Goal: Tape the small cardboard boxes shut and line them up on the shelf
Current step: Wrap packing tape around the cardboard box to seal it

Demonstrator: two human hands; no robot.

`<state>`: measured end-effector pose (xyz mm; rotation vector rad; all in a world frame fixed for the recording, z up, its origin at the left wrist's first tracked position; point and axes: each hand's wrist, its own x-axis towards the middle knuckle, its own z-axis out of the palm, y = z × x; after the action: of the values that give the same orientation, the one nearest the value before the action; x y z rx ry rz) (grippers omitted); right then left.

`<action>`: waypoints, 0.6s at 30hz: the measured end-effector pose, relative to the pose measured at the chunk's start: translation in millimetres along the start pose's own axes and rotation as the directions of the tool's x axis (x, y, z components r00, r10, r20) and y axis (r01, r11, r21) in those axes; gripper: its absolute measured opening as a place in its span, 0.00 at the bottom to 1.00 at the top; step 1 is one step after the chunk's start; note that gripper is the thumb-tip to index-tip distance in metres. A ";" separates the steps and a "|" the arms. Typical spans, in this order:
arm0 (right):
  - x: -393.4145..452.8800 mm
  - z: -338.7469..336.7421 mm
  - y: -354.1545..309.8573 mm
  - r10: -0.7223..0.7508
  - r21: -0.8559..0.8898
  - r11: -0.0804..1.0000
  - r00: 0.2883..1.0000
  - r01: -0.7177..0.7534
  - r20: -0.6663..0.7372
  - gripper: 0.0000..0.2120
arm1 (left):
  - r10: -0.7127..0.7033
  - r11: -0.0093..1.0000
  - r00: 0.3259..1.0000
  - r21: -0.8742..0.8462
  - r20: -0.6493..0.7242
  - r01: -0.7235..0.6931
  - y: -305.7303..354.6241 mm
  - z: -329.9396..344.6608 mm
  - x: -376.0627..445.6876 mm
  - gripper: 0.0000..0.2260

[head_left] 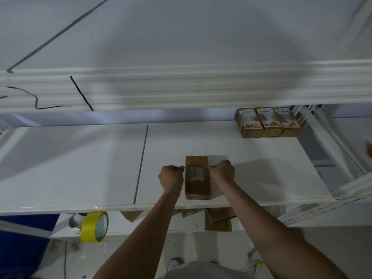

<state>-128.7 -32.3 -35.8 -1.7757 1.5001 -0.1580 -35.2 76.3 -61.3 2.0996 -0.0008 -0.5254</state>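
A small cardboard box [197,177] lies near the shelf [251,158] front edge, clear tape across its top. The left hand [171,178] at nine o'clock and right hand [222,174] at three are curled — apparently pinching the tape ends. The ends should be pulled taut, then pressed down flat. Three finished boxes [267,121] are lined up at one o'clock.

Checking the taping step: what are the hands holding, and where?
Both hands, left and right, pinch a clear tape strip by its ends, across the box.

Head camera looks steeply down, close over shelf [241,158].
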 end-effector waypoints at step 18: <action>-2.7 13.0 -18.3 0.080 -0.177 0.982 0.995 -0.068 0.063 0.10 | 0.005 0.920 0.988 0.387 0.157 -0.066 30.3 7.1 -9.9 0.13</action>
<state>-108.0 -24.0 -32.1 -1.8389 1.5666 0.0752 -40.7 55.7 -36.6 2.4361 -0.2524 -0.7105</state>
